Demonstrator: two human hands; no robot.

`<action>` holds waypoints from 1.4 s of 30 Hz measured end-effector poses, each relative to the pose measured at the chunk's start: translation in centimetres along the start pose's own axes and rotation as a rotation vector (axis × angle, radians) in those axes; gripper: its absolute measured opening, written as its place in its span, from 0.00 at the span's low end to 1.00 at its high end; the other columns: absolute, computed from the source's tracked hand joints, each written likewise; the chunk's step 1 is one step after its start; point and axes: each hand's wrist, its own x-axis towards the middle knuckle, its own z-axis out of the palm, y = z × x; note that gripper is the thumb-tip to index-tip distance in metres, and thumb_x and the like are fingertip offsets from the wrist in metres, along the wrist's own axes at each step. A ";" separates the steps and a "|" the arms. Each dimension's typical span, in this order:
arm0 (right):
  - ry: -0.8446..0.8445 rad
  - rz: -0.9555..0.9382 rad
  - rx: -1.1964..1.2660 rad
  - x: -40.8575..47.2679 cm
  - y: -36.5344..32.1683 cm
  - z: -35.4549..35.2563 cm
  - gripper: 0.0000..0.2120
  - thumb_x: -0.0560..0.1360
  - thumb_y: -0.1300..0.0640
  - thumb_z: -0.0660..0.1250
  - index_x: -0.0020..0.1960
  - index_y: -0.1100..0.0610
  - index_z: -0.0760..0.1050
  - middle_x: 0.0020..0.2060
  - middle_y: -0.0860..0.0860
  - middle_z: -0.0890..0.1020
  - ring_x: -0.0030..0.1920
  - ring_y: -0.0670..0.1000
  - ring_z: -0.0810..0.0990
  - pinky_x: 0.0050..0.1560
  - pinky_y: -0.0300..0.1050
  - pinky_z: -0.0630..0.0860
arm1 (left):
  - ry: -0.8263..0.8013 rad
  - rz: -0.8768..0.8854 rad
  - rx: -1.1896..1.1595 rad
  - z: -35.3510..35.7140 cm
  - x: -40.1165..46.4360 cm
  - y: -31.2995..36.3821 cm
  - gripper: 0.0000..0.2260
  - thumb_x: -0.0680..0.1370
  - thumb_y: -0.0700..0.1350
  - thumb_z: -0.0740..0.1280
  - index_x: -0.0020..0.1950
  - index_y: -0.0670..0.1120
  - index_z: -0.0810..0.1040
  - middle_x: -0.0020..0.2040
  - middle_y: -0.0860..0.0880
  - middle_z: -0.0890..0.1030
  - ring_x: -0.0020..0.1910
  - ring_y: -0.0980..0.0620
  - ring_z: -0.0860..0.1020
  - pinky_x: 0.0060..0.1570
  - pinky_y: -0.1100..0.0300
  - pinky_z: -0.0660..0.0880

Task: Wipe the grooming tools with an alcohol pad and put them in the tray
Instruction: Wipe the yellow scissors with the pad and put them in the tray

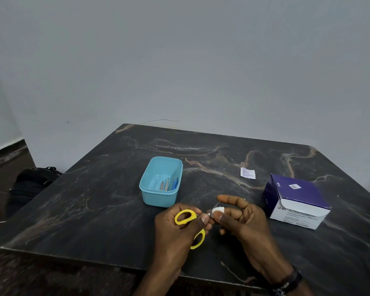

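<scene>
We see 2 bare hands working close together over the near middle of a dark marble-patterned table (98,199). The left hand (175,231) grips a pair of small scissors (189,223) by their yellow handles: 1 loop shows above the knuckles, the other pokes out below the palm, and the fingers and thumb curl round them. The metal blades point to the right, toward the other hand, and are mostly hidden; only a thin bright sliver shows between the 2 hands.

The right hand (244,218) pinches a small white alcohol pad (218,210) between thumb and fingers, with the index finger stretched out above it. The pad sits right at the blades, and it appears to touch them, though we cannot tell exactly how far it wraps round. A dark band circles the right wrist.

Beyond the hands, just past the left one, stands a light blue tray (158,199), a deep rectangular tub. Several slim tools (168,184) lie in its right half, leaning along the wall; they are too small for us to name singly, though 1 has a blue part.

To the right, well apart from the tray, a purple and white box of alcohol swabs (297,199) stands with its flap open. Between box and tray, farther back, a torn white wrapper (247,173) lies flat. A dark bag (32,182) rests on the floor at the left.
</scene>
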 end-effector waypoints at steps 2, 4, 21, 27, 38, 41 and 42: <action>-0.013 -0.010 -0.021 0.0 0.0 0.2 0.20 0.68 0.66 0.72 0.58 0.61 0.75 0.40 0.61 0.87 0.35 0.53 0.85 0.30 0.40 0.77 | -0.009 0.004 0.005 0.1 0.0 0.0 0.04 0.70 0.30 0.72 0.43 0.33 0.79 0.35 0.37 0.84 0.35 0.41 0.84 0.36 0.56 0.81; 0.010 -0.022 -0.011 0.0 0.0 0.1 0.19 0.68 0.67 0.72 0.58 0.61 0.75 0.40 0.61 0.87 0.34 0.52 0.85 0.30 0.40 0.77 | -0.009 -0.007 -0.010 0.1 0.0 0.1 0.05 0.69 0.30 0.73 0.43 0.33 0.79 0.35 0.37 0.84 0.35 0.41 0.84 0.35 0.56 0.81; 0.146 -0.026 0.115 0.1 -0.1 -0.4 0.15 0.69 0.69 0.71 0.55 0.64 0.76 0.39 0.60 0.87 0.36 0.52 0.85 0.29 0.37 0.76 | 0.045 -0.066 -0.084 -0.1 0.0 0.3 0.04 0.70 0.32 0.73 0.43 0.37 0.81 0.33 0.40 0.83 0.30 0.46 0.82 0.32 0.57 0.80; 0.210 -0.026 0.129 0.0 -0.1 -0.4 0.13 0.71 0.68 0.70 0.55 0.63 0.76 0.41 0.59 0.87 0.40 0.53 0.86 0.35 0.41 0.76 | 0.046 -0.088 -0.166 -0.3 0.0 0.0 0.06 0.73 0.34 0.70 0.43 0.42 0.85 0.34 0.43 0.80 0.29 0.54 0.74 0.26 0.63 0.71; 0.152 -0.008 0.069 -0.2 -0.1 0.0 0.08 0.73 0.68 0.68 0.52 0.64 0.78 0.41 0.59 0.87 0.41 0.55 0.87 0.31 0.38 0.79 | 0.019 -0.116 -0.092 -0.2 -0.2 0.5 0.10 0.68 0.38 0.75 0.48 0.40 0.80 0.36 0.41 0.85 0.24 0.53 0.71 0.21 0.65 0.64; 0.137 -0.019 0.046 -0.3 -0.2 0.0 0.06 0.74 0.66 0.68 0.51 0.63 0.79 0.42 0.59 0.87 0.42 0.55 0.87 0.32 0.40 0.78 | 0.012 -0.099 -0.090 -0.1 -0.2 0.4 0.06 0.71 0.37 0.73 0.46 0.40 0.80 0.37 0.42 0.85 0.23 0.54 0.71 0.21 0.65 0.65; 0.138 -0.034 0.031 -0.4 -0.2 0.0 0.06 0.74 0.66 0.67 0.50 0.63 0.79 0.42 0.58 0.87 0.41 0.54 0.86 0.32 0.40 0.78 | 0.013 -0.094 -0.089 -0.1 -0.2 0.4 0.05 0.72 0.36 0.72 0.46 0.40 0.81 0.37 0.42 0.85 0.23 0.54 0.71 0.21 0.65 0.65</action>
